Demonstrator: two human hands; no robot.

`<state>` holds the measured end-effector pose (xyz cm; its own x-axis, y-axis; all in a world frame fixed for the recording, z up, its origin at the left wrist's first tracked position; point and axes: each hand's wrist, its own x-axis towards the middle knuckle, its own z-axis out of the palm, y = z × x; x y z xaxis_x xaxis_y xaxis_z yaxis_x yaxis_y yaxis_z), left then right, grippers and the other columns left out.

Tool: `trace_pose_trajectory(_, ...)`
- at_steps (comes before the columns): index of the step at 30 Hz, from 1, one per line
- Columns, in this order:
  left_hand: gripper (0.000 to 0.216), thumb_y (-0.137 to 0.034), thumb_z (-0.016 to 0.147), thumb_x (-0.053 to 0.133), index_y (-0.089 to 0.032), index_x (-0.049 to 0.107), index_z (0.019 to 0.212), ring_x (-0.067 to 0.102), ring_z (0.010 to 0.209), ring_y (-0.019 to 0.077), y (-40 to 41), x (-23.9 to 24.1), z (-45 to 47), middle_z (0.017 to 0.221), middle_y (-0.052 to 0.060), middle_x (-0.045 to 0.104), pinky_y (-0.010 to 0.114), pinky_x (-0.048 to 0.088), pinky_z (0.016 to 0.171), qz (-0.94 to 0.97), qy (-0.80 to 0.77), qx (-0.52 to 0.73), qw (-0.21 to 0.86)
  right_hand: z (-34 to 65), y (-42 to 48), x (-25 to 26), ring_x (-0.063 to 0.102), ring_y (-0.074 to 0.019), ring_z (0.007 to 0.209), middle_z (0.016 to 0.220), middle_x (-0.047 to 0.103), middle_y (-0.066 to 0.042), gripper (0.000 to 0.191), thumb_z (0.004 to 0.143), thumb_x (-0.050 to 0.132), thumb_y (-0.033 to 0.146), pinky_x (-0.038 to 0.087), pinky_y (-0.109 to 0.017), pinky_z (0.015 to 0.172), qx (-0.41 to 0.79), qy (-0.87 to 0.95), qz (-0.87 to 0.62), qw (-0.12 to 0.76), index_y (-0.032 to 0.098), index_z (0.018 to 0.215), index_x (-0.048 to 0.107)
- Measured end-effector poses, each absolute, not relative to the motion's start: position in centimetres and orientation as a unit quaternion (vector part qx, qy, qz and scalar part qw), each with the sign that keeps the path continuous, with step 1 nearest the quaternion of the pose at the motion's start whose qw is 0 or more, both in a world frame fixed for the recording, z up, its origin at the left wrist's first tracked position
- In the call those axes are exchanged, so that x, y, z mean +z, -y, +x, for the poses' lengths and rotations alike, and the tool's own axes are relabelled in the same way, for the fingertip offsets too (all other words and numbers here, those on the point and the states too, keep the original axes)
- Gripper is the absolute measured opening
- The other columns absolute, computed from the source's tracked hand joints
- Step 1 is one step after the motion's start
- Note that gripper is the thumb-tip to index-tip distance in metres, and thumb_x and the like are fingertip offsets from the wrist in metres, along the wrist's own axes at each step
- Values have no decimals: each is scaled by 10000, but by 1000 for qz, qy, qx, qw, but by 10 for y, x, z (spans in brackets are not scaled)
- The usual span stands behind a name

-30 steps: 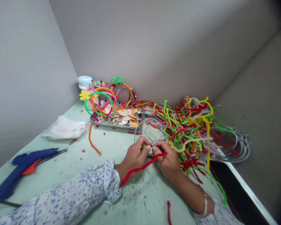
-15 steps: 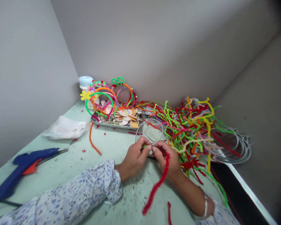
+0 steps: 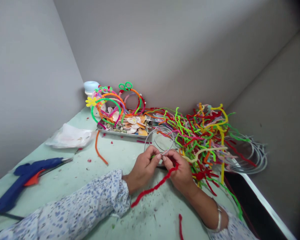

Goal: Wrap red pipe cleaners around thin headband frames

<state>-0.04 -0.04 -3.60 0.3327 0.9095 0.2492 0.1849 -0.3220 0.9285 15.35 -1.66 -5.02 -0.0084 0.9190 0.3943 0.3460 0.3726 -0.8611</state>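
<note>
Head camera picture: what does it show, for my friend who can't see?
The left hand and right hand meet at a thin metal hoop; the right pinches a fuzzy red pipe cleaner trailing over the green table. A colourful pipe cleaner tangle lies at right, a blue glue gun at left.

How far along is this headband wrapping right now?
Done: several wrapped headbands stand at the back. In hand: the left hand pinches a wire hoop and the right hand holds a red pipe cleaner at its end; most of that hoop is bare. Remaining: a stack of bare hoops and a pile of loose pipe cleaners.
</note>
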Motion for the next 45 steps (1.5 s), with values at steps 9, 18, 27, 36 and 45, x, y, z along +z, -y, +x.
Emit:
trace_pose_trajectory(9, 180, -352, 921, 451, -193, 486, 843, 450, 694, 130, 2, -36, 0, 733, -29, 499, 249, 360, 652, 682, -385, 431, 448, 153, 19, -43, 543, -167, 756, 802, 558, -10, 114, 916, 502, 227, 425, -282, 703, 243, 682, -477, 498, 215, 836, 584)
trace_pose_trajectory(18, 185, -352, 941, 421, -192, 475, 863, 433, 677, 126, 3, -33, -1, 723, -31, 471, 254, 350, 647, 691, -384, 437, 429, 153, 15, -48, 564, -167, 779, 844, 582, -20, 48, 885, 561, 248, 454, -284, 703, 221, 660, -484, 530, 212, 876, 591)
trace_pose_trajectory(27, 156, -326, 960, 377, -200, 468, 954, 476, 705, 140, 6, -32, 1, 774, -8, 507, 265, 383, 689, 669, -412, 499, 366, 155, 10, -51, 533, -152, 561, 631, 578, 20, 103, 836, 576, 302, 426, -257, 520, 319, 567, -549, 526, 203, 813, 586)
trace_pose_trajectory(36, 117, -285, 941, 406, -198, 480, 966, 538, 769, 162, 2, -31, 2, 847, 20, 565, 276, 404, 713, 669, -457, 502, 301, 153, 22, -44, 566, -148, 617, 729, 608, -19, 191, 884, 557, 329, 461, -269, 581, 349, 674, -435, 485, 191, 810, 668)
trace_pose_trajectory(45, 103, -253, 921, 441, -201, 529, 909, 557, 752, 165, 4, -31, 5, 818, 19, 604, 277, 407, 700, 701, -442, 469, 304, 149, 15, -47, 557, -127, 543, 713, 635, -12, 185, 837, 628, 353, 464, -241, 508, 383, 574, -484, 538, 204, 916, 704)
